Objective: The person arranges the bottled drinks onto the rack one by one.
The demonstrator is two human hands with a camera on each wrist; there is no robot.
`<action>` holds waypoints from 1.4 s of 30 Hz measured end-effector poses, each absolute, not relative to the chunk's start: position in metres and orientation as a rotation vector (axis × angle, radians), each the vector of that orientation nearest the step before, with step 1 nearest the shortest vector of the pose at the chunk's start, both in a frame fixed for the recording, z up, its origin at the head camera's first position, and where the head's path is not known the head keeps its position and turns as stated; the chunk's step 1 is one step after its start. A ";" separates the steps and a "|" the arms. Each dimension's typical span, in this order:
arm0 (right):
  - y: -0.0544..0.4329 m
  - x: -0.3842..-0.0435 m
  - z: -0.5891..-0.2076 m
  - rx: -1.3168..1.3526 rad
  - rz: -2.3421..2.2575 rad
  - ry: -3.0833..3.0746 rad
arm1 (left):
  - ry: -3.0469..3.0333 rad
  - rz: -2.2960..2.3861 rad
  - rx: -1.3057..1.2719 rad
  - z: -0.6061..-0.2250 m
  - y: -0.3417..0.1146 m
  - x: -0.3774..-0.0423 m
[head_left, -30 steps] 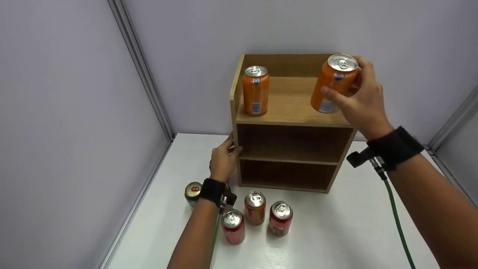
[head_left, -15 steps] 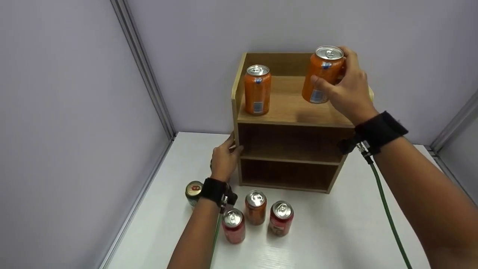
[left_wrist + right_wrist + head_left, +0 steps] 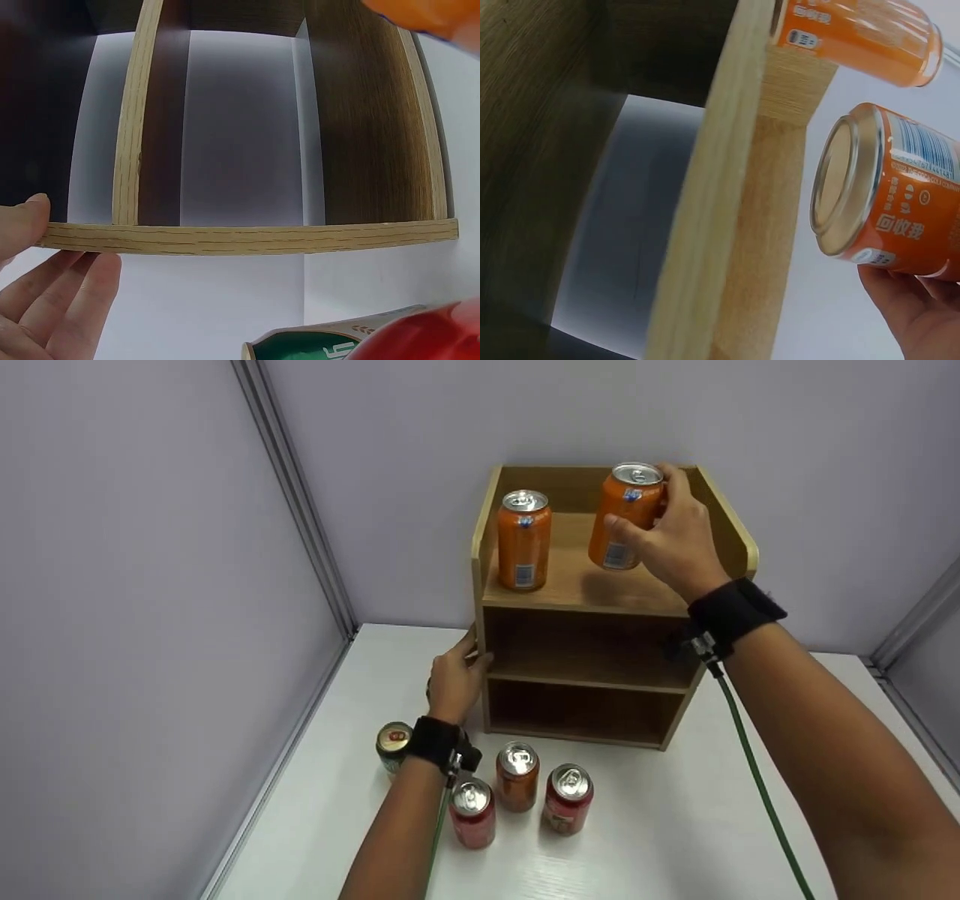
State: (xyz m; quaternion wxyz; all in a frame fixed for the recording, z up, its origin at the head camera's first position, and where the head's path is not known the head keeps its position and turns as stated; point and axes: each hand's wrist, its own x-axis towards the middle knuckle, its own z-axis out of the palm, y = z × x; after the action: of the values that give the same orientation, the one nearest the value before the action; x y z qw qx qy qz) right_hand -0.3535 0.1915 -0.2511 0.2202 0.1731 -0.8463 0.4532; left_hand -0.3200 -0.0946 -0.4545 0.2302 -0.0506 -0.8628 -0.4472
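Note:
My right hand grips an orange soda can, thumb in front and fingers behind, held slightly tilted over the top board of a small wooden shelf. In the right wrist view the bottom of this can hangs clear of the board. A second orange can stands upright at the top board's left end. My left hand pinches the shelf's left side panel. The left wrist view shows its thumb on the inner side and the fingers on the outer side of the panel edge.
On the white table before the shelf stand two red cans and an orange can. A green can is partly behind my left wrist. A green cable trails from the right wristband. Grey walls surround the table.
My right hand has carried the orange can leftward over the top board, towards the standing orange can. The left hand keeps its hold on the shelf's side panel.

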 end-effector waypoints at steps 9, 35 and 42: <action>0.190 -0.358 -0.259 0.466 1.227 -2.389 | -2.378 -1.230 -0.148 -0.454 -0.092 -0.320; 0.185 -0.360 -0.279 0.485 1.220 -2.406 | -2.390 -1.235 -0.119 -0.456 -0.090 -0.319; 0.185 -0.362 -0.281 0.497 1.218 -2.389 | -2.403 -1.207 -0.124 -0.455 -0.089 -0.321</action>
State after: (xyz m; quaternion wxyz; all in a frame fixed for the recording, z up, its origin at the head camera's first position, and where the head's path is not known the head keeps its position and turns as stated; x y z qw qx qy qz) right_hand -0.3620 0.1849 -0.2811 0.2056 0.1784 -0.8572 0.4372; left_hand -0.3211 -0.0892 -0.4546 0.2231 -0.0449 -0.8702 -0.4370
